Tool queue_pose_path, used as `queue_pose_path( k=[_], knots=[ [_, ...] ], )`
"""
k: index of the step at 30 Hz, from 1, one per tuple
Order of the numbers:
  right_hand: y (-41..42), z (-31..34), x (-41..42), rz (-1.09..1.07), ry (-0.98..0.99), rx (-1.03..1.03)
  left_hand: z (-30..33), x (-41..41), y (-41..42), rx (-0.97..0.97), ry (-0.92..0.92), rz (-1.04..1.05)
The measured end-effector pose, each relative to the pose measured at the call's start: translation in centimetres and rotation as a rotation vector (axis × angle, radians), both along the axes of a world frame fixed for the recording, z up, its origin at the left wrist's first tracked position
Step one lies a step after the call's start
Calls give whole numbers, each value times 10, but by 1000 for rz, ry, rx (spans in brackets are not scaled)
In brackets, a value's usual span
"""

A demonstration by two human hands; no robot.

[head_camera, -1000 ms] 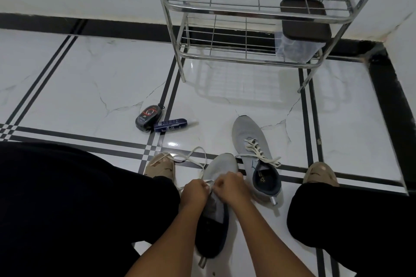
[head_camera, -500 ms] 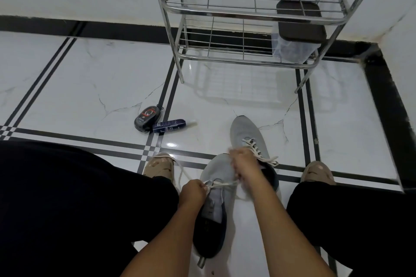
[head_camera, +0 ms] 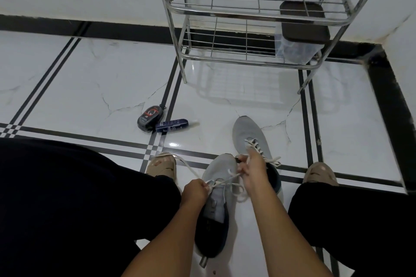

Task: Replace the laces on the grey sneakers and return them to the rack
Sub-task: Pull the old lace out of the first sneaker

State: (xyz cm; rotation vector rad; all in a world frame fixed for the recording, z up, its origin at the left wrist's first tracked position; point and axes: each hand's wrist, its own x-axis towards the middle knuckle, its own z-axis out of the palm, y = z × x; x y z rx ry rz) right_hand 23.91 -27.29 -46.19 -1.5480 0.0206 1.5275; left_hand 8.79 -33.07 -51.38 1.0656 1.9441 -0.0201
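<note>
Two grey sneakers lie on the tiled floor between my knees. The near sneaker (head_camera: 219, 168) points away from me, its white lace (head_camera: 227, 181) stretched across the top. My left hand (head_camera: 194, 192) pinches one lace end at the sneaker's left side. My right hand (head_camera: 252, 170) pinches the other part of the lace and holds it up to the right. The far sneaker (head_camera: 247, 132) sits just beyond, laced in white, partly hidden by my right hand. The metal rack (head_camera: 258, 16) stands against the wall ahead.
A dark-lidded clear container (head_camera: 299, 36) sits on the rack's lower shelf at the right. A round polish tin (head_camera: 149, 117) and a blue tube (head_camera: 173, 125) lie on the floor to the left. My two feet in beige sandals (head_camera: 162, 165) flank the sneakers.
My hands were together over the near sneaker. My right hand has since pulled the lace up and to the right, while my left hand stayed at the sneaker's left side.
</note>
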Motion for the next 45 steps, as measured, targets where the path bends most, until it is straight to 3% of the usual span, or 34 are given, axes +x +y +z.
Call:
queue_pose_path(
  k=[2, 4, 5, 7, 8, 10, 14, 15, 16, 21, 25, 30, 35, 45],
  knots=[
    [3, -3, -6, 587, -534, 3, 0, 1, 1, -1, 1, -5],
    [-13, -13, -18, 1158, -902, 31, -1, 1, 1, -2, 3, -9],
    [-26, -18, -24, 1350, -1008, 27, 0, 1, 1, -3, 3, -14],
    [-47, -33, -28, 1508, -1162, 29, 1, 1, 1, -3, 1, -21],
    [-53, -38, -29, 1507, -1181, 37, 0, 1, 1, -4, -2, -20],
    [-51, -41, -28, 1327, -1006, -37, -1, -1, 0, -10, -2, -15],
    [-13, -14, -12, -6, 15, -74, -5, -3, -2, -34, 16, -5],
    [-3, -8, -2, -119, 101, -37, -6, -3, -2, -37, 22, -5],
    [4, 1, 4, -97, 66, -25, -5, -3, -2, -43, 26, -10],
    [-5, -3, 5, 480, -584, 36, 0, 2, 7, -96, 81, -155],
    [-49, -21, -5, 1007, -1306, 136, 8, 6, 15, 86, 171, -288],
    [-84, -32, -11, 1348, -1018, -82, 3, 19, 11, 212, 89, -453],
    [-85, -39, -5, 1180, -869, -118, -4, 23, -2, 313, 112, -498],
    [-90, -59, 6, 897, -664, -147, -7, 27, -3, 317, 140, -618]
  ],
)
